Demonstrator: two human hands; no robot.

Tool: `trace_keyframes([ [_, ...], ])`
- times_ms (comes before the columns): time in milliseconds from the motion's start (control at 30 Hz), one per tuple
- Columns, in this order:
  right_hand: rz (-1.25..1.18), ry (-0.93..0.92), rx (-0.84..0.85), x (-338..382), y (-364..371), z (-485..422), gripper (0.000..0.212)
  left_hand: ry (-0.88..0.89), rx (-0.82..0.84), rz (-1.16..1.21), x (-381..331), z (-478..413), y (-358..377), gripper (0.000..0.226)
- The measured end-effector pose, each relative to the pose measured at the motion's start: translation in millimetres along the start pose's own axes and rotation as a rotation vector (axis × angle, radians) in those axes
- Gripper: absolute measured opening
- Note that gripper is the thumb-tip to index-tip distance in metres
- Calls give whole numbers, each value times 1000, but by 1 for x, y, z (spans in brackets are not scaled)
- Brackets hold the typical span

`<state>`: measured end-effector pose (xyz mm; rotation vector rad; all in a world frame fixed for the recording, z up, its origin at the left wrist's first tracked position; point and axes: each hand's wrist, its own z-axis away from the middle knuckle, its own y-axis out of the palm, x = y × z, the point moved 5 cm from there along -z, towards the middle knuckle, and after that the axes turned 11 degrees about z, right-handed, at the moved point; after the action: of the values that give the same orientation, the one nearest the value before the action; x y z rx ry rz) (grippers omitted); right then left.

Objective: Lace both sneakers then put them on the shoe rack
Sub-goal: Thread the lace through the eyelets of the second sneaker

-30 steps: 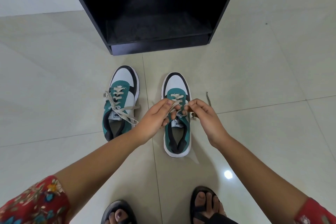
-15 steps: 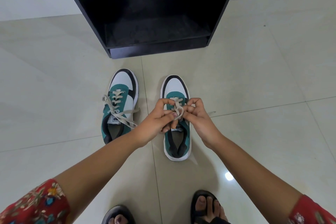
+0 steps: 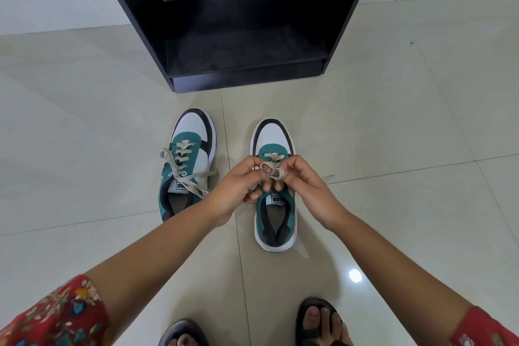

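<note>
Both hands meet over the right sneaker [image 3: 276, 191], and the grip is tight: the left hand [image 3: 238, 191] and the right hand [image 3: 304, 188] each pinch the beige lace [image 3: 271, 171] between thumb and fingertips, with small flat loops bunched between them. The lace sits right in the pinch, directly above the sneaker's teal tongue area, and the shoe lies straight beneath the two hands, its white toe cap poking out beyond the knuckles and its dark padded collar opening back toward the wrists.

Off to the left of the left hand, just beside the forearm, rests the left sneaker [image 3: 186, 166], same pattern: white leather-look toe, black trim, teal panels, a white rubbery sole. Its flat woven lace [image 3: 184, 171] is threaded through the eyelets and the ends sprawl loose across the shoe (no bow that I can make out).

Beyond both hands, well ahead of the toes, stands the black shoe rack [image 3: 241, 36], boxy, matte, with a dusty bottom shelf and a pale metallic strip under the upper shelf. Everything sits on a glossy pale tiled floor [image 3: 393, 135] with thin grout lines and one bright light reflection near the right forearm. Red floral-print sleeves [image 3: 53, 317] frame the bottom corners, and dark sandals [image 3: 318, 323] show at the bottom edge.
</note>
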<state>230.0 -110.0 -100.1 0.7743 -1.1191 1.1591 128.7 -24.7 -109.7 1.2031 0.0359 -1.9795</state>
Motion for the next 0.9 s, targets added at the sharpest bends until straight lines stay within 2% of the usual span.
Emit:
trace_keyframes([
  [100, 7, 6, -39, 1, -5, 0, 12, -14, 2, 12, 1, 1, 1, 5],
  [200, 28, -22, 14, 3, -3, 0, 5, -22, -13, 34, 2, -1, 0, 6],
  [267, 81, -32, 20, 1, 0, 0, 7, -19, -34, 48, 2, -2, -1, 7],
  [400, 32, -31, -90, -2, -3, -4, 10, -37, -19, 64, 2, -1, 0, 6],
  [467, 32, 8, -180, -4, -9, -5, 12, -16, 1, -8, 1, 0, -1, 2],
  [567, 99, 78, -251, -9, -14, -8, 11, 134, -42, -254, -4, 0, -6, 10],
  [700, 108, 159, -165, -10, -14, -17, 12, 437, -211, -748, -15, 5, -8, 16],
  [800, 85, 201, -117, -7, -14, -20, 5, 751, -141, -1033, -25, 11, 5, 18],
  [900, 103, 233, -89, -5, -14, -21, 9, 922, -51, -1295, -26, 15, 15, 22],
])
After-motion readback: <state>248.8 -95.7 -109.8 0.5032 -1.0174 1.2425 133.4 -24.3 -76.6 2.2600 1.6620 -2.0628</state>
